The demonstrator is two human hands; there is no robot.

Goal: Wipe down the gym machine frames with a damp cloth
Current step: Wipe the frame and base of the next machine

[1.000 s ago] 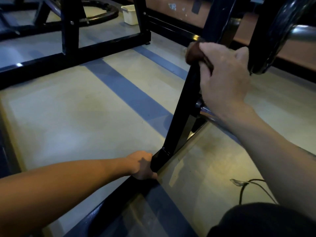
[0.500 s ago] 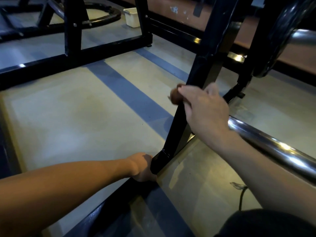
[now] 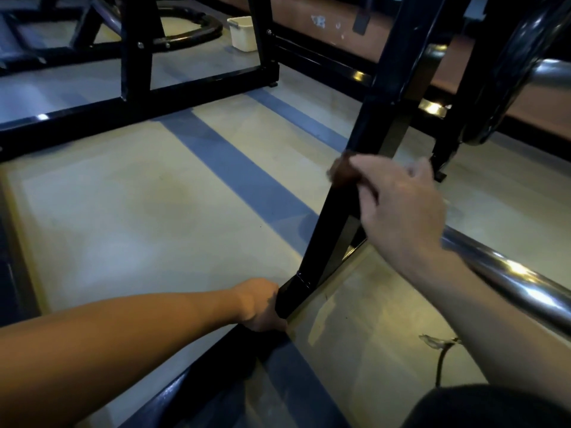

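- Right hand point(image 3: 398, 208) is wrapping its grip around the slanted black square-tube steel upright point(image 3: 364, 143), pinching a small dark brown wadded cloth point(image 3: 341, 173) against the tube's near face. Fingers are curled tight, and only a bit of cloth is showing past the fingertips.
- Cloth is sitting roughly mid-height on that upright, well above the floor joint. Can't tell from here whether it's damp.
- Left hand point(image 3: 261, 305) is gripping the base of the same upright, right where it's meeting the black floor rail point(image 3: 197, 378). Fingers are curled round the tube and holding no cloth, so I'm reading it as bracing only.
- Progress, judging from where things are lying: the wipe is sitting partway along this one upright. The stretch between the cloth and the left hand looks like what's left on this member, plus the joint under the left hand.
- No visible wet streak or sheen difference on the tube in this light, so I can't confirm which sections are already done.
- Probably still to do: the floor rail, the polished chrome round bar point(image 3: 509, 273) running under the right forearm, and the neighbouring black rectangular machine frame point(image 3: 136, 72) further back.
- Small white plastic tub point(image 3: 242, 34) is standing on the grey-and-blue striped floor point(image 3: 154, 205) behind that far frame, possibly the rinse water, but its contents aren't visible.
- A dark cable point(image 3: 440, 362) is lying on the floor near the right forearm, and it's worth keeping the wet cloth off it.
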